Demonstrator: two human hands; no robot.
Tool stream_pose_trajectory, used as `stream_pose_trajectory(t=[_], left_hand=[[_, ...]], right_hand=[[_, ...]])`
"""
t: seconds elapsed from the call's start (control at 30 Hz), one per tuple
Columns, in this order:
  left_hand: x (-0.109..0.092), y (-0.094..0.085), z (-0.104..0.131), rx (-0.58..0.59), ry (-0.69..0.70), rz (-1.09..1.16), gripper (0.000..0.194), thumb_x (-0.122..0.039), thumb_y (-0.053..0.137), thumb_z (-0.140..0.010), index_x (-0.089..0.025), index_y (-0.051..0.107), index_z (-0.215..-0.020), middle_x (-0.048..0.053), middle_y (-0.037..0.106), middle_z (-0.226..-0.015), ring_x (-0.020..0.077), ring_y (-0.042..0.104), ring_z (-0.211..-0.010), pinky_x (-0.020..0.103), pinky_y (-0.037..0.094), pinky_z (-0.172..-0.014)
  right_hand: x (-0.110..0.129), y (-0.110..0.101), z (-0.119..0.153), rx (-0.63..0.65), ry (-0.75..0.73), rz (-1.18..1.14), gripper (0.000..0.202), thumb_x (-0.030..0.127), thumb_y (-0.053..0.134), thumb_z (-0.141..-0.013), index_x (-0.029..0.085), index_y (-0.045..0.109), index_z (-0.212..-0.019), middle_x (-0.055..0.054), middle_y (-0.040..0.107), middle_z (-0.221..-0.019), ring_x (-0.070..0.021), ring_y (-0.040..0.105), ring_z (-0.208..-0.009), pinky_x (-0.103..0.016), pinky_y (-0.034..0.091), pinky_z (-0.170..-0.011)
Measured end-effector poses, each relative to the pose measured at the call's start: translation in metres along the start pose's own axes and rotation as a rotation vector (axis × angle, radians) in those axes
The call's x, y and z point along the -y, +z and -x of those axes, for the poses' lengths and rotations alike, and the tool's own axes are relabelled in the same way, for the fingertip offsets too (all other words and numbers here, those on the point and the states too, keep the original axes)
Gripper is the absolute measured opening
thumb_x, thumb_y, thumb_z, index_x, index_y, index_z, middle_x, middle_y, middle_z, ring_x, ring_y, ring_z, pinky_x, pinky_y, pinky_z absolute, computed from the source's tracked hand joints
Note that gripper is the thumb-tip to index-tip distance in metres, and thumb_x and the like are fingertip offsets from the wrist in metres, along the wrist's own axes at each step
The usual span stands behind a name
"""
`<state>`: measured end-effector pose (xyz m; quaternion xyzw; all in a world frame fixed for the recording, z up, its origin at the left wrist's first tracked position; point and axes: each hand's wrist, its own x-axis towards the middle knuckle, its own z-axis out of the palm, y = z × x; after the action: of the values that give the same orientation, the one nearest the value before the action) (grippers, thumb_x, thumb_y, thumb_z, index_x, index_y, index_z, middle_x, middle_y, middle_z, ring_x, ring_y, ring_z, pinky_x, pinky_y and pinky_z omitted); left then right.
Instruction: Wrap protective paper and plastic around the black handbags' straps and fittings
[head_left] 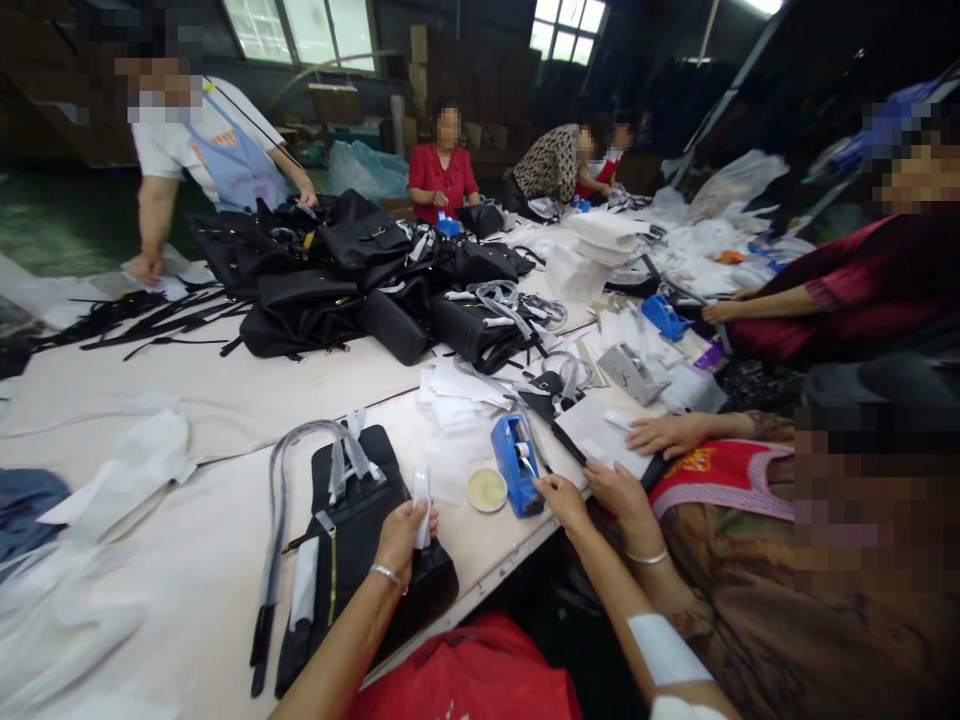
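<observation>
My left hand point(405, 535) is closed around a small white-wrapped piece point(422, 500), held upright over a black bag point(360, 540). The bag lies flat on the table in front of me, with a gold zipper, clear-wrapped handles point(322, 430) and a white-wrapped part point(304, 585) on it. At the blue tape dispenser point(516, 465), my right hand point(564, 503) pinches the end of a strip of tape at its front. A round tin of pale yellow stuff point(487, 490) stands between my hands, beside the dispenser.
Black bags point(352, 270) are heaped across the table's middle. Close on my right, a co-worker's hands point(619, 490) rest on a white sheet point(607, 430). White papers point(461, 400) lie behind the tin. More people work around the table, near a foam stack point(585, 260).
</observation>
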<state>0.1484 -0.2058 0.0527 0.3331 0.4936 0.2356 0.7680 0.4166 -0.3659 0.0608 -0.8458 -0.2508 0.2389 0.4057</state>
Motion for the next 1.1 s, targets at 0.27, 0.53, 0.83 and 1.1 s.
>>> stream_pose_trajectory(t=[0.27, 0.53, 0.83, 1.1], left_hand=[[0.003, -0.001, -0.003, 0.011, 0.021, 0.021, 0.032, -0.035, 0.074, -0.064, -0.009, 0.062, -0.078, 0.004, 0.065, -0.062, 0.0089, 0.057, -0.048, 0.02, 0.048, -0.048], [0.006, -0.003, -0.006, 0.035, 0.015, -0.002, 0.033, -0.037, 0.073, -0.066, -0.01, 0.061, -0.081, 0.003, 0.065, -0.063, 0.008, 0.057, -0.049, 0.02, 0.047, -0.049], [0.007, 0.001, -0.004, -0.01, 0.049, 0.004, 0.035, -0.044, 0.071, -0.064, -0.012, 0.056, -0.068, 0.001, 0.06, -0.055, 0.0079, 0.051, -0.043, 0.021, 0.042, -0.044], [0.003, 0.008, -0.003, -0.024, 0.076, -0.01, 0.033, -0.043, 0.069, -0.064, -0.014, 0.054, -0.067, 0.001, 0.059, -0.053, 0.0083, 0.05, -0.042, 0.02, 0.037, -0.043]], right_hand=[[-0.019, 0.027, 0.019, 0.069, 0.159, -0.094, 0.036, 0.052, 0.052, -0.075, 0.018, 0.054, -0.063, 0.002, 0.053, -0.053, -0.0116, 0.047, -0.046, -0.024, 0.039, -0.045], [-0.037, 0.032, 0.025, 0.083, 0.273, -0.112, 0.028, 0.047, 0.049, -0.072, 0.019, 0.051, -0.067, 0.002, 0.051, -0.053, -0.011, 0.045, -0.043, -0.024, 0.038, -0.045], [-0.023, 0.046, 0.051, 0.176, -0.015, 0.086, 0.017, 0.038, 0.05, -0.077, 0.023, 0.058, -0.072, -0.004, 0.061, -0.066, -0.0205, 0.057, -0.063, -0.029, 0.041, -0.059], [0.107, 0.118, 0.035, 0.638, -0.439, -0.109, 0.021, 0.031, 0.044, -0.085, 0.022, 0.063, -0.089, 0.0, 0.063, -0.074, -0.0151, 0.056, -0.065, -0.025, 0.042, -0.063]])
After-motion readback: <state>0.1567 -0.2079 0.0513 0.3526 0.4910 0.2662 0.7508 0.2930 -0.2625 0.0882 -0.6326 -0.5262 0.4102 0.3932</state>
